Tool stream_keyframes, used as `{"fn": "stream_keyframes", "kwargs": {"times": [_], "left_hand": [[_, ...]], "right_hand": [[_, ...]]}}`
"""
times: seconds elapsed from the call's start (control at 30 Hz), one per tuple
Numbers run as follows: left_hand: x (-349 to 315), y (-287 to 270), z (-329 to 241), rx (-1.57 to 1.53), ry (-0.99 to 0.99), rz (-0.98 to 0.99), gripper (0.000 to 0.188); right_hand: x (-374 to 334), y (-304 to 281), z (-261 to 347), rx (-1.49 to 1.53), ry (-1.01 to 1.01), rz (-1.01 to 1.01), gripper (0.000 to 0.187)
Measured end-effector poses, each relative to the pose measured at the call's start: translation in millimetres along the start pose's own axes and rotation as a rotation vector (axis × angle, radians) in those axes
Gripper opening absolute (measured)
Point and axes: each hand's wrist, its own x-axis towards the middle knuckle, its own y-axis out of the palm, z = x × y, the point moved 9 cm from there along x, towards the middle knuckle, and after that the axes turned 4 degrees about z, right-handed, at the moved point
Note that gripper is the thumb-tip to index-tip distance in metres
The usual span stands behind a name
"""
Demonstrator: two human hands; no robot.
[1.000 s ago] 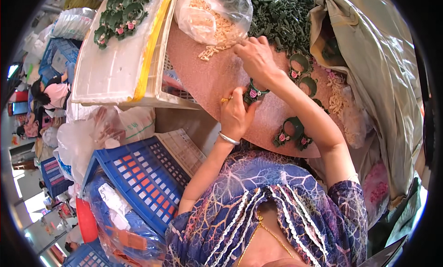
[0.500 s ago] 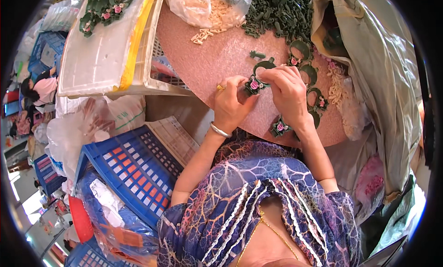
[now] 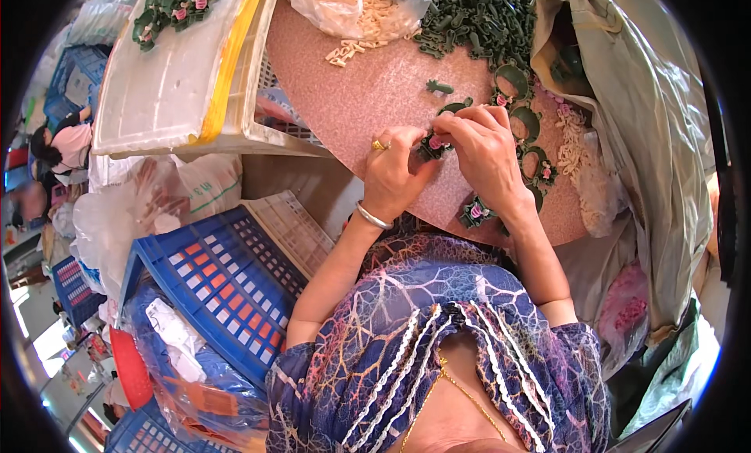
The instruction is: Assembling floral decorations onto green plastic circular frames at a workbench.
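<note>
Above the round pinkish table (image 3: 336, 85), both my hands are closed on one small dark green ring-shaped piece with pink flowers (image 3: 432, 145). My left hand (image 3: 395, 171) pinches its near, flowered side. My right hand (image 3: 485, 152) grips the far side, its fingers covering much of the ring. Just beyond my fingers lies a short loose green piece (image 3: 440, 87). Right of my right hand is a line of similar pieces: a green ring (image 3: 526, 126) and a flowered ring (image 3: 537, 166) among them. Another flowered piece (image 3: 476, 212) lies under my right wrist.
At the back are a heap of green parts (image 3: 477, 23) and a clear bag (image 3: 332, 11) of cream pegs. More cream pieces (image 3: 573, 156) lie at the right, beside a grey cloth (image 3: 641, 140). Left stand a white crate (image 3: 164, 109) carrying flowered pieces and a blue basket (image 3: 227, 289).
My right fingers have shifted left and closed further over the ring. The held piece has tilted, so less of its ring shows.
</note>
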Motion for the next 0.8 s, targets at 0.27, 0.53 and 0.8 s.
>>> {"fn": "stream_keyframes", "kwargs": {"times": [0.27, 0.53, 0.8], "left_hand": [[-3, -8, -17, 0.04, 0.238, -0.08, 0.053], [-5, -15, -23, 0.103, 0.28, -0.121, 0.052], [-4, -13, -3, 0.033, 0.075, -0.107, 0.053]], "right_hand": [[2, -3, -2, 0.04, 0.178, -0.019, 0.027], [7, -6, 9, -0.031, 0.146, -0.037, 0.033], [3, -26, -9, 0.047, 0.146, -0.06, 0.045]]}}
